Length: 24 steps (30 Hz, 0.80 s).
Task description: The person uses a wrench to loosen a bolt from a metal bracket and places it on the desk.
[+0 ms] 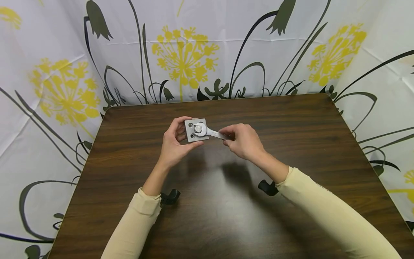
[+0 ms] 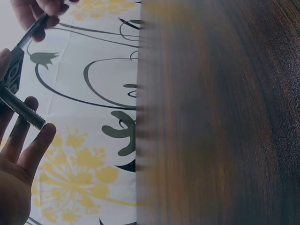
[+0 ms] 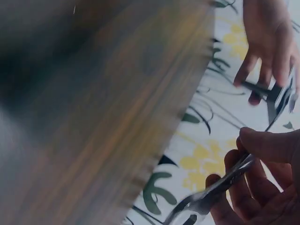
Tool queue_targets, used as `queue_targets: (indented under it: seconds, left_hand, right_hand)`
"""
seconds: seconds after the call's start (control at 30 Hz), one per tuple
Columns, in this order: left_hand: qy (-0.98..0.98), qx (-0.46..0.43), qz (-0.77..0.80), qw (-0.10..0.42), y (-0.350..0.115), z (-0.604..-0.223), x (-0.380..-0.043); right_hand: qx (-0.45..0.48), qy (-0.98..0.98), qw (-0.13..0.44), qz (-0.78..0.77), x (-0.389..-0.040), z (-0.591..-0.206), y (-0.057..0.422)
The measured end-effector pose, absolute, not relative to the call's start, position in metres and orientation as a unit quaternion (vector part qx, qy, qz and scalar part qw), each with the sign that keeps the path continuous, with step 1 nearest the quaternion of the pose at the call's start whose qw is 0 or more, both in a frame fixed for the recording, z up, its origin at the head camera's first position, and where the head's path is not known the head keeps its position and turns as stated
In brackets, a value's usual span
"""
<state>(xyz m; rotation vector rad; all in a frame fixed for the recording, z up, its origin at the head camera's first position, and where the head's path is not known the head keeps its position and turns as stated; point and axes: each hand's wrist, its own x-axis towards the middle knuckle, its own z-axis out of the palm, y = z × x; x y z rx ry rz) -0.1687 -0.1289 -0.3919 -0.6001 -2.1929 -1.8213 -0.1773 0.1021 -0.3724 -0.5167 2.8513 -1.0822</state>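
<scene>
My left hand (image 1: 172, 146) holds a square grey metal plate (image 1: 188, 133) by its edges, with the thumb along the near side. A bolt head (image 1: 198, 128) stands on the plate's face, with small holes beside it. In the left wrist view its threaded shank (image 2: 27, 112) sticks out behind the plate, between my fingers. A silver wrench (image 1: 214, 133) has its open end around the bolt head. My right hand (image 1: 248, 142) pinches the wrench handle between thumb and fingers. The handle's far end (image 3: 199, 201) extends past those fingers in the right wrist view.
Below the hands lies a dark wood-grain table (image 1: 207, 223). A white curtain (image 1: 239, 21) with yellow and grey plant prints hangs around its back and sides. Black wrist mounts (image 1: 170, 197) show beside both cream sleeves (image 1: 326, 205).
</scene>
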Motion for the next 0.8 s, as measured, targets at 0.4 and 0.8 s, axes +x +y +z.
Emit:
queue_targets:
  seconds: [0.4,0.8]
  left_hand:
    - [-0.747,-0.225,-0.618,0.097,-0.127,-0.390,-0.167]
    - [-0.753,-0.218,-0.615,0.088,-0.124,-0.390,-0.166]
  right_hand:
    - [-0.256,0.941,-0.089,-0.203,-0.219,-0.354,0.097]
    - [-0.402,0.885,-0.224,-0.074,-0.247,-0.337,0.079]
